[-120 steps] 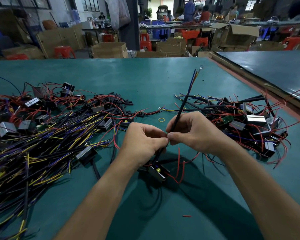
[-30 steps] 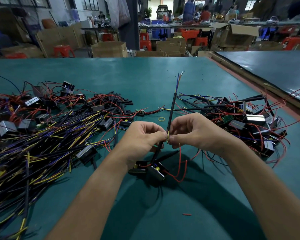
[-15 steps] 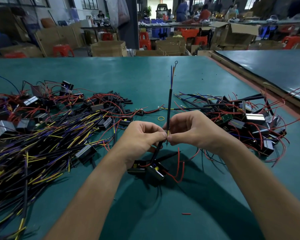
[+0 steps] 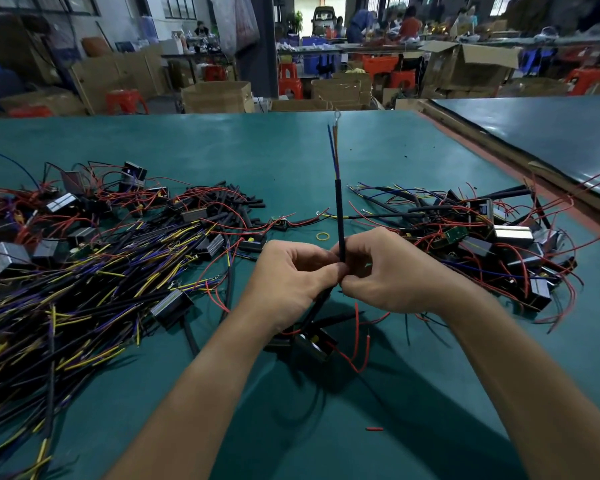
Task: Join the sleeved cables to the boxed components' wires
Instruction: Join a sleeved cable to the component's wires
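A black sleeved cable (image 4: 340,220) stands nearly upright above my hands, blue and brown wires and a ring terminal at its top. My left hand (image 4: 288,278) and my right hand (image 4: 388,275) meet fingertip to fingertip and pinch the cable's lower end; the wire ends between the fingers are hidden. Below the hands a black boxed component (image 4: 312,344) lies on the green table (image 4: 257,154), its red wires (image 4: 357,337) looping to the right.
A large heap of sleeved cables and boxed components (image 4: 84,258) covers the left side. A smaller tangle of components with red wires (image 4: 482,244) lies at the right. A yellow rubber band (image 4: 323,236) and a red wire scrap (image 4: 374,428) lie loose. Another table (image 4: 551,133) stands at the right.
The cable has swung from leaning right to nearly upright. Both hands stay together at its lower end, shifted slightly forward. The boxed component beneath has barely moved.
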Demonstrator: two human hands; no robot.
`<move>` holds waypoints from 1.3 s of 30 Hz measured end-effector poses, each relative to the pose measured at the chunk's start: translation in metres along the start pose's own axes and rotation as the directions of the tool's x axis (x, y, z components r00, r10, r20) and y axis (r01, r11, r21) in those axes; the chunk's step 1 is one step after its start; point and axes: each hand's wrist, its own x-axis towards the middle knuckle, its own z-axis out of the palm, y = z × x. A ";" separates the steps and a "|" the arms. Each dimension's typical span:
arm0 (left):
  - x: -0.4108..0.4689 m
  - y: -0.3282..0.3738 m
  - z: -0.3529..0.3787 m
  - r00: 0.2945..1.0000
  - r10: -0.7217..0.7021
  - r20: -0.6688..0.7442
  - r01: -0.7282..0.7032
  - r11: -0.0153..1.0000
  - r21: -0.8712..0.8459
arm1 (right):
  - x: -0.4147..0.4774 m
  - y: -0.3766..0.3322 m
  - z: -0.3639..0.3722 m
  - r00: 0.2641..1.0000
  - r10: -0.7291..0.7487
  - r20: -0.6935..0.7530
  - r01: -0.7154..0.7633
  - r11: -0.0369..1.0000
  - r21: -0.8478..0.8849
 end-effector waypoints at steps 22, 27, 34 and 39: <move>0.003 -0.003 -0.009 0.994 0.066 -0.085 -0.061 0.997 0.055 | 0.000 0.013 -0.007 0.913 0.207 0.351 -0.401 0.604 0.688; 0.004 -0.001 -0.010 0.995 0.062 -0.083 -0.060 0.998 0.024 | 0.002 0.015 -0.006 0.902 0.171 0.396 -0.410 0.627 0.663; 0.002 0.002 -0.015 1.000 0.014 0.016 -0.013 0.996 -0.093 | 0.001 0.015 -0.005 0.899 0.100 0.427 -0.402 0.575 0.713; 0.002 0.004 -0.017 0.997 -0.030 0.074 0.040 0.990 -0.133 | 0.001 0.014 -0.004 0.900 0.068 0.432 -0.395 0.548 0.737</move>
